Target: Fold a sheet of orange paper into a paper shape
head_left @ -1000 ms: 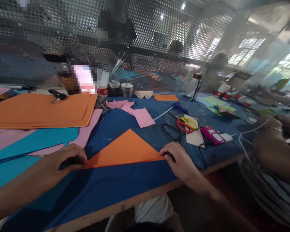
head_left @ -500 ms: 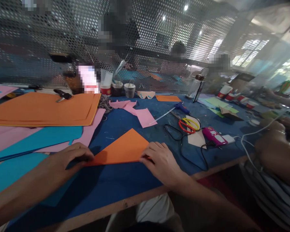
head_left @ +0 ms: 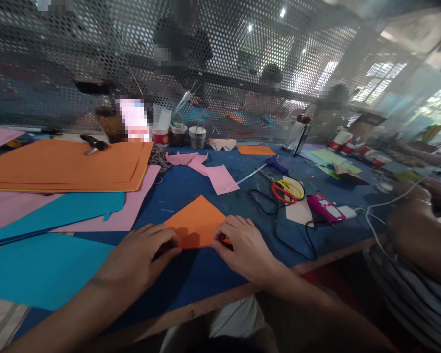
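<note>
A folded orange paper point(head_left: 198, 223) lies flat on the blue tabletop, its peak pointing away from me and its straight folded edge towards me. My left hand point(head_left: 147, 250) is closed on that near edge, thumb below and fingers curled over the top, covering the left corner. At the other end, my right hand point(head_left: 244, 250) pinches the right corner between thumb and fingers. Beyond the paper lies a cut piece of pink paper point(head_left: 222, 179). Left of it, blue sheets point(head_left: 47, 269) and a stack of orange sheets point(head_left: 66, 166) rest on pink paper.
Right of my hands are scissors point(head_left: 288, 191) with red and yellow handles, a blue glue gun point(head_left: 277, 165), a black cable and a magenta device point(head_left: 325, 208). Paper cups point(head_left: 197, 137) stand along the perforated metal screen. Another person's arm point(head_left: 415, 230) is at the far right.
My left hand has slid right along the near folded edge, from the left corner towards the middle. My right hand stays at its corner, and the paper has barely shifted.
</note>
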`<state>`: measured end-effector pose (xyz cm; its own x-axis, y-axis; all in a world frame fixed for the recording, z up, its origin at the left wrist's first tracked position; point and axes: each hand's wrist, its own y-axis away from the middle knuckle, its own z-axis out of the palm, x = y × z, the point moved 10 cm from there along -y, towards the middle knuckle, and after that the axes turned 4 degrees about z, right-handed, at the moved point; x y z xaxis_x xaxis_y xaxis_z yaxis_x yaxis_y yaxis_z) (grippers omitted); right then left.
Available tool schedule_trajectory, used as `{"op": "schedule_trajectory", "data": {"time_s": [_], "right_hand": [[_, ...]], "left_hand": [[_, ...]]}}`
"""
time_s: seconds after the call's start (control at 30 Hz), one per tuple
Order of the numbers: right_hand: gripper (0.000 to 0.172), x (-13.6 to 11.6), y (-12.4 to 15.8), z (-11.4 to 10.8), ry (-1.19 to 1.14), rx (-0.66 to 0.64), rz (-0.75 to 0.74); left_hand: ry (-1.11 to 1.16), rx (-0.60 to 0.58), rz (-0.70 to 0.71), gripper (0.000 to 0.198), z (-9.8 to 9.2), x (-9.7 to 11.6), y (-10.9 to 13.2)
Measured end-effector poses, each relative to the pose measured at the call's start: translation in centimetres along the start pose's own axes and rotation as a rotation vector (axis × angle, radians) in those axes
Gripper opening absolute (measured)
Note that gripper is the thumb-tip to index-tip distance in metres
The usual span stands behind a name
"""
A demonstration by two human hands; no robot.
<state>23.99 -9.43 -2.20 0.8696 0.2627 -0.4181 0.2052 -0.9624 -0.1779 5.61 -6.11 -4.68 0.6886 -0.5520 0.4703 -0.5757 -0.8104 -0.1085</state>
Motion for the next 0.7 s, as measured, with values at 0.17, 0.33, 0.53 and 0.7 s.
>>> {"op": "schedule_trajectory", "data": {"time_s": [0.17,0.33,0.53,0.7], "right_hand": [[0.015,-0.2,0.0,0.2,0.028,0.001,0.000],[0.025,-1.2,-0.5,0.7,0.122,0.001,-0.014],[0.027,-2.1,-1.2,1.3,0.148,-0.017,-0.029],[0.026,-2.1,-1.2,1.7,0.125,-0.012,-0.031]], "left_hand": [[0.044,-0.012,-0.062,0.031,0.2,-0.6,-0.7],[0.029,-0.003,-0.063,0.024,0.0,-0.1,-0.8],[-0.104,0.033,-0.053,0.015,0.0,1.0,-0.9],[-0.180,0.050,-0.084,0.024,0.4,1.2,-1.2]]}}
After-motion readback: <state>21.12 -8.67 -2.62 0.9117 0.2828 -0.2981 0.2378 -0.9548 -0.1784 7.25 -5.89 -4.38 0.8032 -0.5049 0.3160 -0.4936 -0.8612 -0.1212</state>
